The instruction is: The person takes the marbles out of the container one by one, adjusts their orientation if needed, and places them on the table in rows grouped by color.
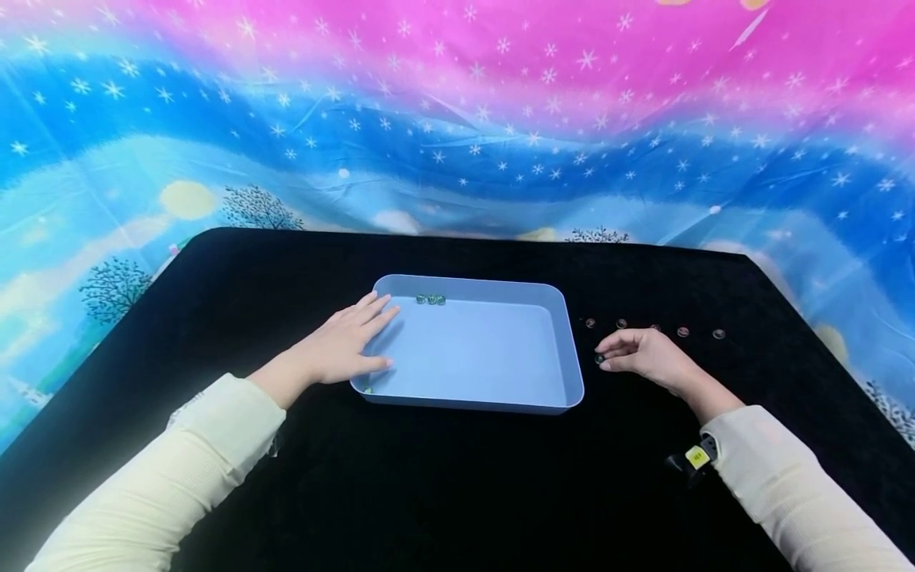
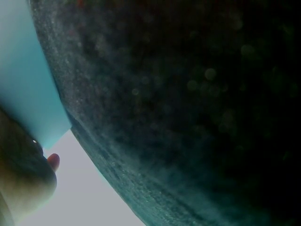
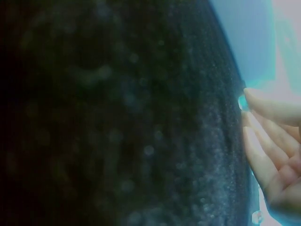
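Observation:
A shallow light-blue tray (image 1: 468,403) lies on the black cloth. My left hand (image 1: 350,338) is spread over its left rim, fingers extended. Inside, three green glass marbles (image 1: 431,299) sit together along the back wall, and another green marble (image 1: 368,390) lies in the front left corner. To the right of the tray, my right hand (image 1: 643,357) pinches a dark green marble (image 1: 599,359) between thumb and fingertips, low at the cloth. That marble (image 3: 242,102) looks pale and bright in the right wrist view. In the left wrist view only part of the left hand (image 2: 28,174) shows, dark and blurred.
Several clear glass marbles with reddish tints, such as the one (image 1: 683,332) behind the right hand, form a row right of the tray; the hand partly covers one. Black cloth (image 1: 457,485) covers the table. A patterned curtain (image 1: 457,143) hangs behind it.

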The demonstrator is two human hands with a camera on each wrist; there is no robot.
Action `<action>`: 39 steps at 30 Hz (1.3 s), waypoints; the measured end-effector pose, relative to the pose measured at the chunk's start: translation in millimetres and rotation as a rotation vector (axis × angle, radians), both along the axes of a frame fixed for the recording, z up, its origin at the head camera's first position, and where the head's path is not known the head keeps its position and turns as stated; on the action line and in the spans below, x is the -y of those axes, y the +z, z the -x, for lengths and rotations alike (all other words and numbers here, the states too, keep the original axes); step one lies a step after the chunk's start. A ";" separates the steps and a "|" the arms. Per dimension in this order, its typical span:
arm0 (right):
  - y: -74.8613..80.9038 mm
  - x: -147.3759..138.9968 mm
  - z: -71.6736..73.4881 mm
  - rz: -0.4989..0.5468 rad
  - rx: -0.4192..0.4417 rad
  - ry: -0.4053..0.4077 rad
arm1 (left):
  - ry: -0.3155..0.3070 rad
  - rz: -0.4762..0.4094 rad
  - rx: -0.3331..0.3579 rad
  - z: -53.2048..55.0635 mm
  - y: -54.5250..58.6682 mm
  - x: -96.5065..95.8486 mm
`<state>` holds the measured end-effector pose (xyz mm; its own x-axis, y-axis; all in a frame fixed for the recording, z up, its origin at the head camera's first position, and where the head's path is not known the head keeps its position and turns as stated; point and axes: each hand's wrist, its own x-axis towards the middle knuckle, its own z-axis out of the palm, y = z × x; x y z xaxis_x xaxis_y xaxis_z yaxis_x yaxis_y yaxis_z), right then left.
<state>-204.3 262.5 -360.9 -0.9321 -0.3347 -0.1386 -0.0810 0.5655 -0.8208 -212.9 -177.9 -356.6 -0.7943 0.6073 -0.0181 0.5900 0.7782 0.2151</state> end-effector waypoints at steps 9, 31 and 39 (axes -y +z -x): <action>-0.1 -0.4 -1.7 0.026 -0.006 -0.027 | -0.003 -0.001 0.005 -0.4 1.3 -0.5; 10.3 -8.8 -3.8 -0.077 -0.024 -0.034 | -0.007 -0.021 0.013 -2.6 2.0 3.6; 21.6 -1.4 -1.1 -0.081 -0.052 -0.038 | -0.002 -0.006 0.031 0.2 4.7 5.8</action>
